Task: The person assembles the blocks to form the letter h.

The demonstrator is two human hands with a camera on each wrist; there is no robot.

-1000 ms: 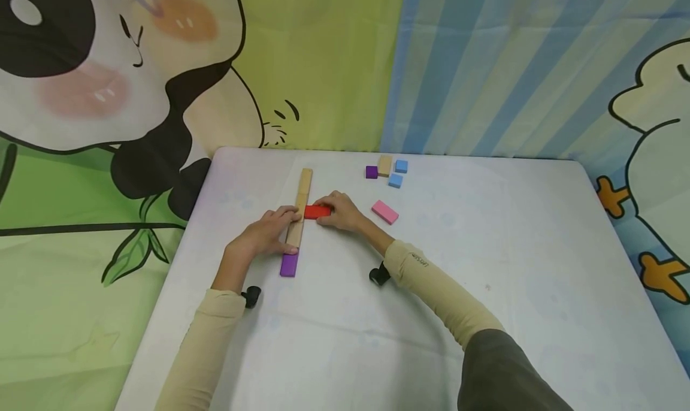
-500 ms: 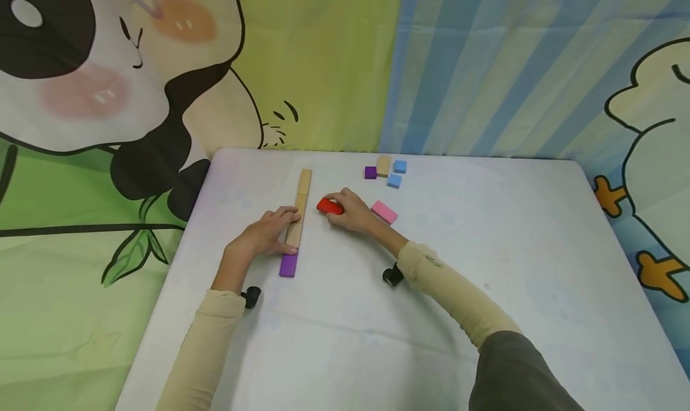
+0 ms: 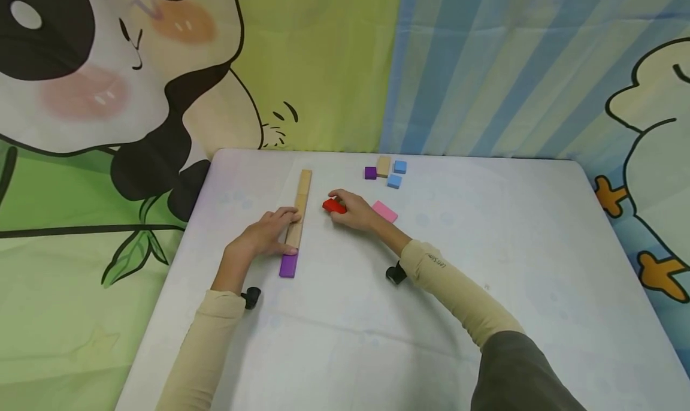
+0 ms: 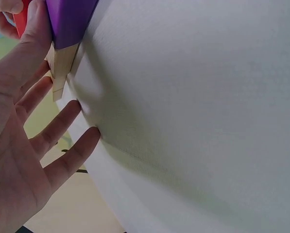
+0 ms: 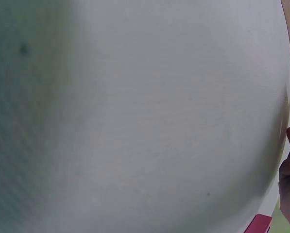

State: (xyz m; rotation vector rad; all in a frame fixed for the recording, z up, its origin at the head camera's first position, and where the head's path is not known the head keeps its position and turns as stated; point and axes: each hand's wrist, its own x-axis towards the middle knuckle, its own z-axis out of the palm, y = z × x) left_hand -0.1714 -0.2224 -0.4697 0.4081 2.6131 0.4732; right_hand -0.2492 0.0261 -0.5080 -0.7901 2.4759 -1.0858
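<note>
A straight row of natural wood blocks (image 3: 303, 184) lies on the white table, with a purple block (image 3: 288, 266) at its near end. Across the row rests my left hand (image 3: 261, 233), its index finger and thumb touching the wood close to the purple end. In the left wrist view the other fingers (image 4: 62, 124) reach out fairly straight beside the row. My right hand (image 3: 353, 212) pinches a red block (image 3: 333, 206) between thumb and fingers, a short gap to the right of the row. Part of the red block is hidden by that hand.
A pink block (image 3: 386, 211) lies just beyond the right wrist. Toward the back edge sit a small purple block (image 3: 370, 172), a wood block (image 3: 383, 166) and two blue blocks (image 3: 400, 166). A printed curtain (image 3: 323, 63) hangs behind the table.
The red block, one second ago against the right side of the row, has moved right with my right hand and turned slightly. My left hand stays where it was.
</note>
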